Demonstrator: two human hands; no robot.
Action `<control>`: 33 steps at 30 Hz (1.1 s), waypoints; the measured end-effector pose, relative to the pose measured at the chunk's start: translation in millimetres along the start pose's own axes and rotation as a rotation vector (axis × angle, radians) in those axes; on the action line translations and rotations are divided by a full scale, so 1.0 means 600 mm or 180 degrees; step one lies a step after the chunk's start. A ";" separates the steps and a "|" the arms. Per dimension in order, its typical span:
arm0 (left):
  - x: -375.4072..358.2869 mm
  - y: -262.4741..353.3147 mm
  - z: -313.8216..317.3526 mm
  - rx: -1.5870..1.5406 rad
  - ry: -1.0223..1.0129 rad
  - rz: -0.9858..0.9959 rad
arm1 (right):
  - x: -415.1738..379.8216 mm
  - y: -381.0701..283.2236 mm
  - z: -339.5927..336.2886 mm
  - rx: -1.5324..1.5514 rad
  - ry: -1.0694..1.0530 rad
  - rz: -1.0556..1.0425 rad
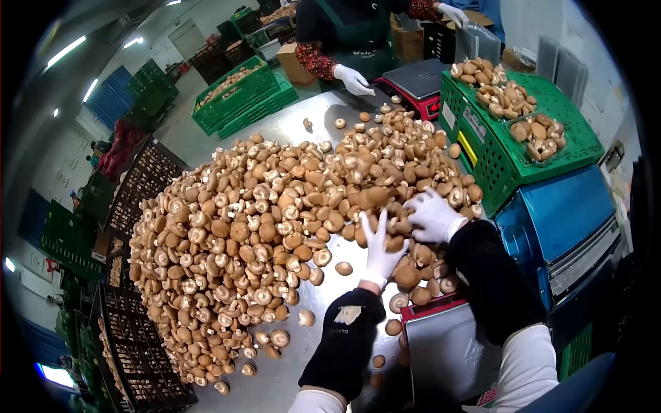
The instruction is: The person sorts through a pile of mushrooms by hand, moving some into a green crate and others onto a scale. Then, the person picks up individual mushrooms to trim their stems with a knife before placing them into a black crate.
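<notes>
A large heap of brown shiitake mushrooms [241, 230] covers much of a metal table. At its near right edge my left hand [380, 253], in a white glove, has its fingers spread against the mushrooms. My right hand [434, 217], gloved too, reaches into the heap just to the right, fingers apart and slightly bent over the mushrooms. Some mushrooms between the two hands are blurred by motion. Neither hand has a clear hold on one. Several mushrooms [407, 277] lie below my hands, up against a red-edged scale [451, 351].
At the right, an upturned green crate [482, 148] carries three clear trays of mushrooms [508, 100]. Across the table stands a co-worker [351, 34] in white gloves beside another red scale [416, 79]. Dark crates [138, 344] line the left side. A blue machine [561, 213] sits near my right arm.
</notes>
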State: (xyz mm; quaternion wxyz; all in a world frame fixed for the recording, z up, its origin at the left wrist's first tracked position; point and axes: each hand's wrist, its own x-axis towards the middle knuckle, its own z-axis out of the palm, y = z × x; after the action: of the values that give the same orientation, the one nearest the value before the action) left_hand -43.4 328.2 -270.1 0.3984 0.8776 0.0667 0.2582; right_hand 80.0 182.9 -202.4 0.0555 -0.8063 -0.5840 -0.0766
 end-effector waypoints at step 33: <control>-0.245 0.046 -0.035 0.0082 0.0371 -0.0852 | -0.024 -0.074 -0.010 0.1170 0.0113 0.1054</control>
State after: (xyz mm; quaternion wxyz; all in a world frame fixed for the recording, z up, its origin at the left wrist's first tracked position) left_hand -182.2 276.1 -297.2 0.4134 0.8494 0.2095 0.2524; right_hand 33.3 182.0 -199.0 0.2232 -0.8659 -0.4469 0.0269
